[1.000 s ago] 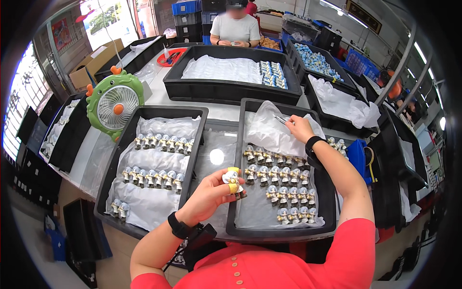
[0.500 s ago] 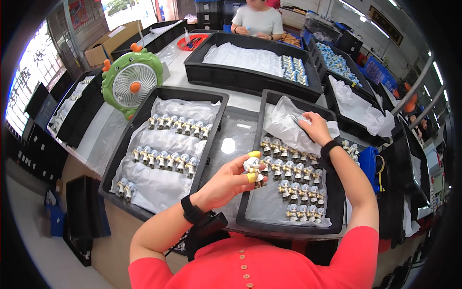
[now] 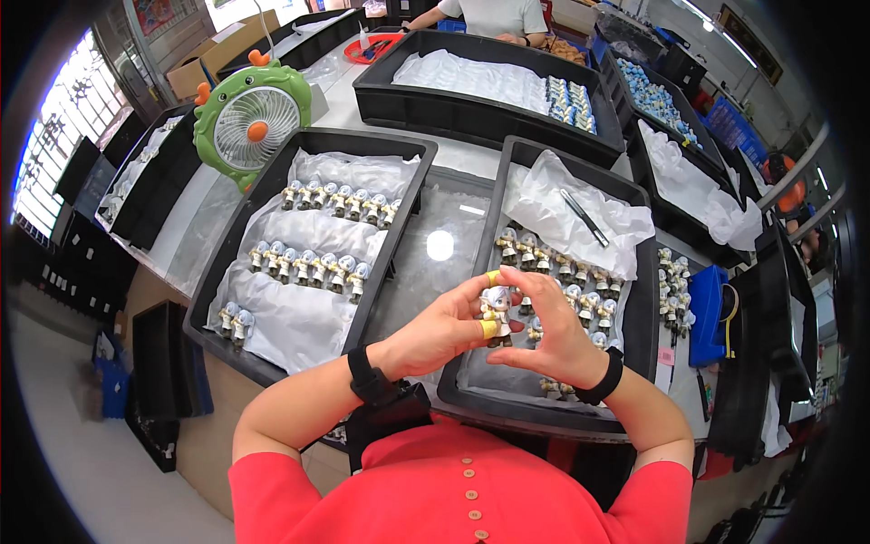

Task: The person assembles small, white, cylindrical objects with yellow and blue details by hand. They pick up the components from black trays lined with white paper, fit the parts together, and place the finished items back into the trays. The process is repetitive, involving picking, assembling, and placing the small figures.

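Note:
A small painted figurine [image 3: 495,306] with pale hair and a white-gold outfit stands upright between the yellow-taped fingers of my left hand [image 3: 435,328], which is closed on it. Curving around the figurine's right side is my right hand [image 3: 564,331], thumb and fingers apart; its fingertips are close to the figurine, and I cannot tell whether they touch it. A dark pen-like tool [image 3: 584,218] lies on the crumpled white sheet [image 3: 553,195] in the right tray [image 3: 453,376]. Rows of similar figurines fill that tray, partly hidden by my right hand.
The left black tray [image 3: 210,295] holds more figurine rows on white sheeting. A green cartoon-shaped fan [image 3: 213,122] stands behind it. Across the table is a long black tray [image 3: 471,122]. More figurines [image 3: 675,290] and a blue bin [image 3: 707,317] sit at right. A co-worker [image 3: 503,16] is opposite.
My right hand has left the pen-like tool on the white sheet and come down left beside the figurine. My left hand, still holding the figurine, has shifted slightly right.

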Demonstrator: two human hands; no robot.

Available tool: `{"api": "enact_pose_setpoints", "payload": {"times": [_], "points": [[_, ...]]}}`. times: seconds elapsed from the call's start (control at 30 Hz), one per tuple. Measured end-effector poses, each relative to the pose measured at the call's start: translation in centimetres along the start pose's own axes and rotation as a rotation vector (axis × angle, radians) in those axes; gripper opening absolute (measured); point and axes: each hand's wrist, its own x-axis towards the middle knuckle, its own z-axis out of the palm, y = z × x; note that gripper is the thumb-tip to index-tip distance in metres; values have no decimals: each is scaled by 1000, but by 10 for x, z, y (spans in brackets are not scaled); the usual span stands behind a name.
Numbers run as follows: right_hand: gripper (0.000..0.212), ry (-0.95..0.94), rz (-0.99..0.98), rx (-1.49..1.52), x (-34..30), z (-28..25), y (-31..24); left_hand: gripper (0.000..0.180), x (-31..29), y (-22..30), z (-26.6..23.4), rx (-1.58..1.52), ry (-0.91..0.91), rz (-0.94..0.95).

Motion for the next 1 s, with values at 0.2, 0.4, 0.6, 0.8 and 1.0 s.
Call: {"api": "enact_pose_setpoints", "payload": {"times": [0.2,0.4,0.6,0.8,1.0], "points": [[90,52,11,36,-4,5,2,63,2,-1,-3,10,-32,36],[85,46,19,115,-4,7,14,64,2,-4,-5,135,46,126],[80,-4,30,124,-4,11,20,63,1,-11,-4,333,227,162],[79,-25,50,143,-3,9,20,62,0,-9,-4,321,237,160],[81,-26,51,122,-4,8,20,64,1,-9,-4,288,250,146]]}}
